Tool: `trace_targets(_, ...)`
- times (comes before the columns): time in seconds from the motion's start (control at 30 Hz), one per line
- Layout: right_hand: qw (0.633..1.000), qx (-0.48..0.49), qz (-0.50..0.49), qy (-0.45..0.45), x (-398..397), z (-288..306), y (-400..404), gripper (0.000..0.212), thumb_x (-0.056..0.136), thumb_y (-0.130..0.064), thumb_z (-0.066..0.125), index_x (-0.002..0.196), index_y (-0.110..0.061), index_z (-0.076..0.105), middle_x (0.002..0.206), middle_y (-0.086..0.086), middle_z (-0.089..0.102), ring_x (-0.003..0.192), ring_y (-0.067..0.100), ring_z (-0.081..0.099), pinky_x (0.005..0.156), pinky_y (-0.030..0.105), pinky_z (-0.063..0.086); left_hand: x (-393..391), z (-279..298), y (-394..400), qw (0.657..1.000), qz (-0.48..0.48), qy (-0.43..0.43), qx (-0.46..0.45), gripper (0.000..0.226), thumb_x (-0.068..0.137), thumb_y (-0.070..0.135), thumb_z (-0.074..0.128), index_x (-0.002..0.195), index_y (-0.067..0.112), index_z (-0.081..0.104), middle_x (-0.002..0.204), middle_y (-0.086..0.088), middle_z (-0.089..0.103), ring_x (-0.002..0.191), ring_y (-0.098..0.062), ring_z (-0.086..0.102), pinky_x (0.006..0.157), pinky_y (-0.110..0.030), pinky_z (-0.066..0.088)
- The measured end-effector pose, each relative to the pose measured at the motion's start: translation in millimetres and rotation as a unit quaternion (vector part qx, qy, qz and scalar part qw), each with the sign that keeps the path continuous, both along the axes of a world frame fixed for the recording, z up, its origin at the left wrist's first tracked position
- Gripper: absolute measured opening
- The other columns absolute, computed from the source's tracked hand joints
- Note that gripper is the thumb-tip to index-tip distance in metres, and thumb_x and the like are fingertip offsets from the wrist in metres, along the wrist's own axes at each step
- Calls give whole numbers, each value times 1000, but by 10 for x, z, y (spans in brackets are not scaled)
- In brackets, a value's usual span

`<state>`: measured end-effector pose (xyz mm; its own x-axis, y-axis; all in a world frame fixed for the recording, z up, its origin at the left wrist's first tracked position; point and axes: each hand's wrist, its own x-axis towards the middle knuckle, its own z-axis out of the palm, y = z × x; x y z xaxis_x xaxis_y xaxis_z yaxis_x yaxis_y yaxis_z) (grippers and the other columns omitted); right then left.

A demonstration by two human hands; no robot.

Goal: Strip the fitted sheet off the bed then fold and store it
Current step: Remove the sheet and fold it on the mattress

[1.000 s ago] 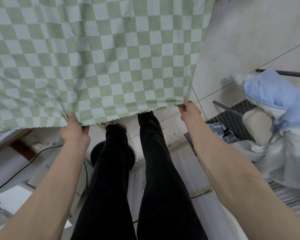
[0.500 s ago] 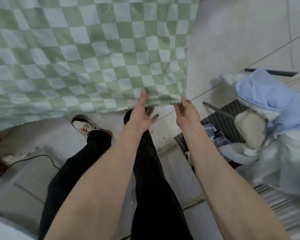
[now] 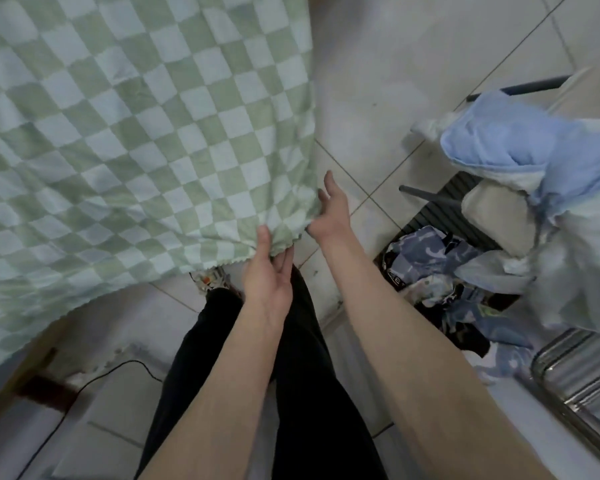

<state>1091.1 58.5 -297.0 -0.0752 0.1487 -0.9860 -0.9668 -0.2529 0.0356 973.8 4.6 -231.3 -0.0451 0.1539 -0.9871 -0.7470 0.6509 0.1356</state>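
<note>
Two hands: both raised at the lower right corner of the sheet (image 3: 125, 140), close together but not touching each other.
Sheet: green-and-white check, hanging spread over the frame from 9 to 12 o'clock; scalloped lower hem runs from 8 o'clock up to centre; corner bunched at centre.
Left hand (image 3: 269, 275): thumb lies on the front of the bunched corner, fingers go behind the hem; it pinches the cloth.
Right hand (image 3: 329, 211): fingers straight and spread, resting against the sheet's right edge just at 1 o'clock of the left hand; no curl round the cloth is visible.
Legs (image 3: 291, 393): black trousers, at 6 o'clock below the hands.
Shoe (image 3: 213, 278): partly under the hem, just at 9 o'clock of the left hand.
Floor (image 3: 395, 81): pale tiles, 12 to 2 o'clock.
Pile (image 3: 534, 161): blue and white cloth heaped at 3 o'clock, well apart from the sheet.
Patterned cloth (image 3: 440, 271): blue and dark, crumpled at 4 o'clock below the pile.
Cable (image 3: 84, 386): black, on the floor at 7 o'clock.
</note>
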Motion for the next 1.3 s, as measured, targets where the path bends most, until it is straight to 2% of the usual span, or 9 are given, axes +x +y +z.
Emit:
trace_targets(0.13,996,-42,30,-69,84,-39,134,41,97,-31,67,133,-11,63,126,14,68,116,31,65,100,50,53,-271,125,-69,999,38,5,-4,48,91,25,76,135,13,62,125,-5,72,114,-19,70,105,-35,52)
trace_targets(0.23,984,-89,18,-156,180,19,-14,69,89,-15,77,151,-17,44,137,12,61,105,25,67,77,37,61,-333,192,-24,999,29,25,-22,44,91,20,75,133,12,63,118,-5,75,108,-18,73,103,-36,54)
trace_targets(0.3,973,-98,13,-208,229,63,-117,73,86,-9,79,150,-14,44,137,11,61,97,18,66,67,27,58,-326,218,18,999,27,31,-32,43,92,20,74,132,11,63,114,-5,77,104,-18,75,104,-38,54)
trace_targets(0.57,934,-64,129,-328,570,35,-315,17,89,-22,78,101,-14,70,94,-2,78,93,19,75,87,38,62,-237,130,-23,1000,-15,-12,-20,46,93,20,73,136,8,61,122,-8,73,115,-23,70,105,-36,52)
trace_targets(0.67,921,-82,146,-352,719,-26,-263,23,91,-26,76,106,-10,69,106,7,75,100,25,73,91,45,60,-179,55,-64,999,-27,-20,-32,45,91,19,75,133,7,64,125,-8,72,114,-23,71,104,-35,53)
trace_targets(0.83,926,-51,134,-351,808,-51,-182,32,90,-22,77,116,-9,67,108,8,75,97,22,74,85,41,62,-55,-4,-74,998,24,-45,-30,44,91,27,75,131,9,65,123,-10,73,114,-25,71,103,-39,55)
trace_targets(0.97,950,13,133,-283,722,18,-89,43,84,1,78,122,-6,59,112,14,73,93,25,74,84,39,62,-28,-12,-34,999,9,-42,-32,37,92,26,74,125,10,68,117,-8,76,111,-21,72,101,-36,56)
trace_targets(1.13,898,-20,217,-382,632,59,-24,19,86,-2,76,101,-9,66,92,12,76,84,23,75,78,36,64,-35,17,-15,998,-39,-19,-54,34,88,23,78,119,12,71,112,-4,77,99,-15,76,100,-33,55)
trace_targets(1.3,884,-58,219,-408,752,114,-129,3,92,-9,72,91,-11,69,88,8,74,85,21,74,78,35,64,-38,3,-16,995,-65,-14,-74,41,88,27,78,124,12,68,122,-7,73,103,-17,75,88,-32,59)
